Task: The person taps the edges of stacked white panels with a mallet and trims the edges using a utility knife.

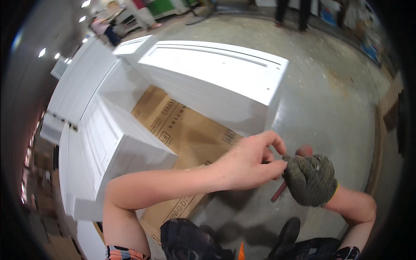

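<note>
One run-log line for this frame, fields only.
left hand: bare, pinching glove fingertip | right hand: in grey knit glove | surroundings: white panel stacks, flattened cardboard, concrete floor

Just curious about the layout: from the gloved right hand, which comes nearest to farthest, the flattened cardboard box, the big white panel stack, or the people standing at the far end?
1. Flattened cardboard box, on the floor to its left.
2. Big white panel stack, beyond, up-left.
3. Standing people, far end, top.
</note>
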